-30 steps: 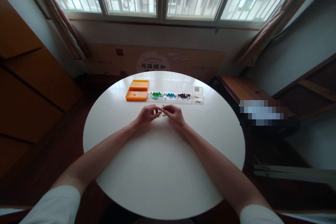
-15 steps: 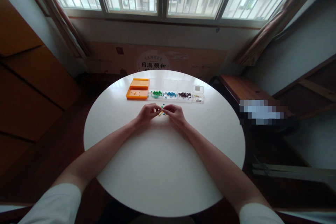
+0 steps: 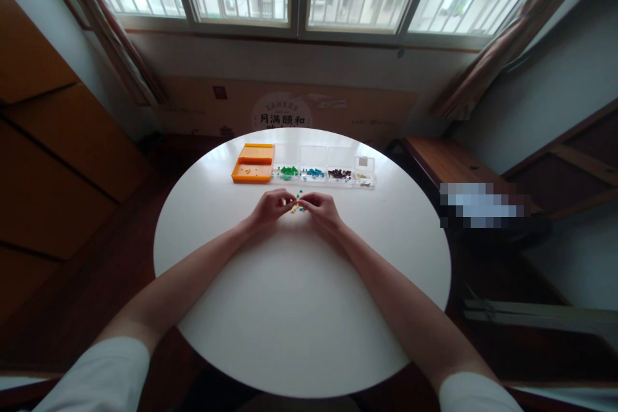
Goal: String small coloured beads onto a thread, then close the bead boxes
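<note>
Over the far middle of the white round table (image 3: 294, 309), my two hands meet fingertip to fingertip. My left hand (image 3: 273, 208) is closed in a pinch, thumb against forefinger. Facing it, my right hand (image 3: 322, 208) pinches at the same spot. A tiny yellowish building brick shows between the fingertips, mostly covered by them. Close around lie several loose little bricks: a blue one (image 3: 301, 191) just beyond the fingers, a green one nearer, and yellow bricks (image 3: 293, 210) just below the fingertips.
Beyond my hands stands an orange tray (image 3: 252, 178) with a few small orange bits. Right of it, a clear compartment box with raised lids holds green pieces (image 3: 288, 171), blue pieces (image 3: 315, 173), dark brown pieces (image 3: 340, 174) and pale pieces. A wooden bench (image 3: 449, 161) stands at the right.
Both hands stay almost in place, still pinching together. My right hand's fingertips have shifted very slightly left and down.
</note>
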### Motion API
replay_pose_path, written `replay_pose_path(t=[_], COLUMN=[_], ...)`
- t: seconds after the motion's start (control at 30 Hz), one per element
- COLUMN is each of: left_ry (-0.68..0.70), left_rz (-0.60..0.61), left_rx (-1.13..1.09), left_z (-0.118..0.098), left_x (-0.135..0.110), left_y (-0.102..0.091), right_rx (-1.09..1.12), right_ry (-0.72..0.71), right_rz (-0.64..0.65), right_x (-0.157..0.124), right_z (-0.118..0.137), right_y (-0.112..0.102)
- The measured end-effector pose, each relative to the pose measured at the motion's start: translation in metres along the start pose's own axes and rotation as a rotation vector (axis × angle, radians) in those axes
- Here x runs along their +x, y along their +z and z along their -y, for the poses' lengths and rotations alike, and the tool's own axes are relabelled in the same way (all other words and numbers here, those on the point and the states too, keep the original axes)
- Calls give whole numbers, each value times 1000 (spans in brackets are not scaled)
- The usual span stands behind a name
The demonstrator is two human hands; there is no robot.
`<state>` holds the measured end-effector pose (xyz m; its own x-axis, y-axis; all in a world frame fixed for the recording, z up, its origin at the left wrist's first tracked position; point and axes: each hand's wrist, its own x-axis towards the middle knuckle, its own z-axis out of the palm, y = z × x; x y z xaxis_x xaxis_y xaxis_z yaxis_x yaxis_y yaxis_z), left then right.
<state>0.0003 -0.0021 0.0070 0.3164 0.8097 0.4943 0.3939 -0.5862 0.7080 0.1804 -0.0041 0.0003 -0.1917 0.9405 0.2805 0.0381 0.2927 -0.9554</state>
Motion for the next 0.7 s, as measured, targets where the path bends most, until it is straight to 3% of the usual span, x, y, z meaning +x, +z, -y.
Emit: replay_pose_path(t=[0.7], left_ry=[32], left_rz=[-1], left_rx=[11], left_z=[3], left_x=[0], left_y=[0], right_rx=[-1], right_ry=[1], right_rz=[5], right_x=[1], right_z=[-2], right_y=[0])
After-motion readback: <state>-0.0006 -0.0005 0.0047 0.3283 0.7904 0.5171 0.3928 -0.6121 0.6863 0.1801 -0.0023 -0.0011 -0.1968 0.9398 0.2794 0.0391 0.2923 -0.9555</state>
